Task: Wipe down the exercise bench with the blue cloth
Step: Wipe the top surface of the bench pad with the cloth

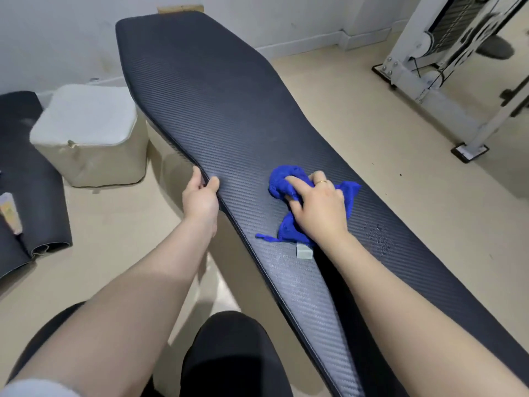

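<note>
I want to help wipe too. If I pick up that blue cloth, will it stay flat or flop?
Probably flop: the blue cloth bunches under the right hand, and a thin corner trails loose. It looks light. It may be damp, given droplets on the bench.

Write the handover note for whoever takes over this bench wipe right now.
Right hand: pressing the bunched blue cloth on the bench pad, about midway along.
Left hand: fingers gripping the pad's left edge, steadying it.
Done: the near stretch looks damp.
Left: droplets sit beside the right wrist, near the right edge; the far half looks dry and shows no wipe marks. Work outward from the cloth to the far end.
</note>
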Demonstrator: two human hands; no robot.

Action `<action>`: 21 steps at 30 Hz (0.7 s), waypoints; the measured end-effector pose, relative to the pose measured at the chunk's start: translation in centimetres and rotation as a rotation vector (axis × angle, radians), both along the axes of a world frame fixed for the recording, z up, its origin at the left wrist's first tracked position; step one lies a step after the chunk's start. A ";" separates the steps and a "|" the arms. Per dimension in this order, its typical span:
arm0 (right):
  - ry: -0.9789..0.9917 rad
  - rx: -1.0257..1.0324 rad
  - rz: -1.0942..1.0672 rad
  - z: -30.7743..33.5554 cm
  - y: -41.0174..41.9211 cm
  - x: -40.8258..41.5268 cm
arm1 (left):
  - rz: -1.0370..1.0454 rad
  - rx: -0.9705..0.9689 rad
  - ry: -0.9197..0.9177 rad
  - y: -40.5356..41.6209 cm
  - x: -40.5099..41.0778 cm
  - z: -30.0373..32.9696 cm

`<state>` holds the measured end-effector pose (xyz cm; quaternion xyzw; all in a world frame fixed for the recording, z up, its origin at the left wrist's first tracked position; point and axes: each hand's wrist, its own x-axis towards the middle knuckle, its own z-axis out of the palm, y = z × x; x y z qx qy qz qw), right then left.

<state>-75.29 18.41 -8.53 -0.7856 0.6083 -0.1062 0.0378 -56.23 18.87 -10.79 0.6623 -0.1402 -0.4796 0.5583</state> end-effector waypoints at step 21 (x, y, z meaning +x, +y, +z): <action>-0.011 -0.009 0.413 0.5 10.1 -2.3 | -0.157 0.147 0.067 9.0 -7.9 2.4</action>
